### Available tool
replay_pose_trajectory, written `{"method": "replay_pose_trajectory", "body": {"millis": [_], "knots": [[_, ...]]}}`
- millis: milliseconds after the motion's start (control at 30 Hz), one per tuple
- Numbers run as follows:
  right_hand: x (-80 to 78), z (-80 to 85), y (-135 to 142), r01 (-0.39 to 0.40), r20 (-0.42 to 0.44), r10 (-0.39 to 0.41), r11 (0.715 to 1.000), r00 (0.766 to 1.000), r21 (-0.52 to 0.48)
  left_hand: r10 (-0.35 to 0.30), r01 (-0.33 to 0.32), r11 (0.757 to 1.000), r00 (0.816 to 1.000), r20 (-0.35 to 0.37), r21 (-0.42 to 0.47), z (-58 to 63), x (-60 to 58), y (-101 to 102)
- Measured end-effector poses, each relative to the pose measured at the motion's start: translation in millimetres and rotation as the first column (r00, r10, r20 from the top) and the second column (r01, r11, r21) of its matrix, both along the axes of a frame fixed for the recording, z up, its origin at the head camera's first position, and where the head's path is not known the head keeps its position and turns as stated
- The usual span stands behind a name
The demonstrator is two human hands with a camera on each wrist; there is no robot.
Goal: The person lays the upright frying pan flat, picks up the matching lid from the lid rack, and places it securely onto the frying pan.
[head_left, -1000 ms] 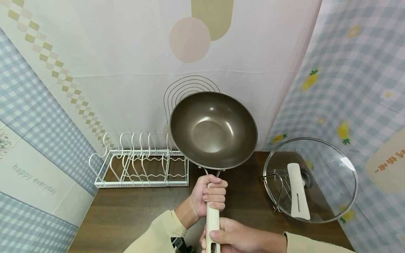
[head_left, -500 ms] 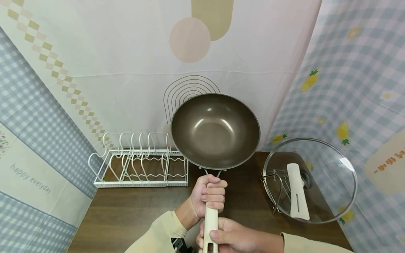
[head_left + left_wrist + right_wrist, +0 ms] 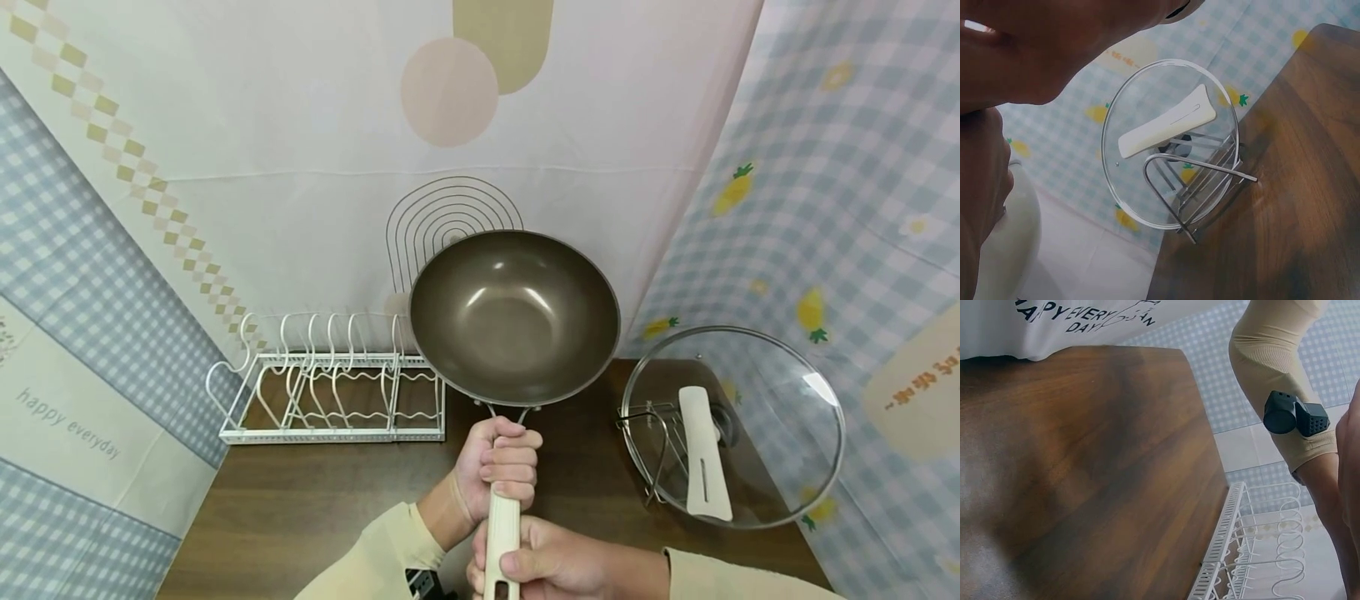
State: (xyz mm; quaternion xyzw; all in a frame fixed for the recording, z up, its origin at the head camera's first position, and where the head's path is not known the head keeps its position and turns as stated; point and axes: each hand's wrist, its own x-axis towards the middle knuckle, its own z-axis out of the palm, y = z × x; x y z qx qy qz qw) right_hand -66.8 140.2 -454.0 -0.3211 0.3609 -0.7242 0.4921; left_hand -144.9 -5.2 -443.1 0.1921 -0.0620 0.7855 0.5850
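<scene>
In the head view a brown-lined wok (image 3: 513, 321) is held up above the table, its inside facing me and its cream handle (image 3: 502, 533) pointing toward me. My left hand (image 3: 497, 467) grips the handle close to the pan, fingers wrapped round it. Lower down, my right hand (image 3: 551, 560) holds the handle's end, with the thumb lying on top beside the hanging slot. Part of the wok's pale outside (image 3: 1016, 231) shows at the lower left of the left wrist view, partly behind a hand. The right wrist view shows little of the hands.
A white wire rack (image 3: 333, 400) with upright loops stands on the wooden table (image 3: 300, 492) at the left. On the right, a glass lid (image 3: 780, 450) with a cream handle leans in a metal wire stand (image 3: 660, 450). Patterned cloth walls surround the back and sides.
Over the last second the wok has sunk slightly and shifted a little to the right in the head view. Both hands keep their grip on the handle.
</scene>
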Motion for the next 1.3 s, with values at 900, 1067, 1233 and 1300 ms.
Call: {"method": "replay_pose_trajectory", "body": {"millis": [900, 1067, 1233, 1300], "knots": [[-0.7, 12.0, 8, -0.01, 0.012, 0.009, 0.995, 1.0, 0.097, 0.041, -0.041, 0.999, 0.999, 0.003, -0.019, 0.3, -0.5, -3], [-2.7, 16.1, 12, -0.021, -0.011, 0.024, 0.986, 1.0, 0.168, 0.05, -0.05, 0.998, 0.999, -0.007, -0.027, -1.8, -0.7, -2], [-11.9, 20.1, 25, -0.057, -0.117, 0.092, 0.959, 0.989, 0.278, 0.058, -0.058, 0.998, 0.998, -0.013, -0.031, -1.8, -0.1, -2], [-16.5, 23.8, 31, -0.075, -0.143, 0.127, 0.944, 0.982, 0.321, 0.061, -0.062, 0.997, 0.998, -0.019, -0.035, -1.2, 0.7, -2]]}}
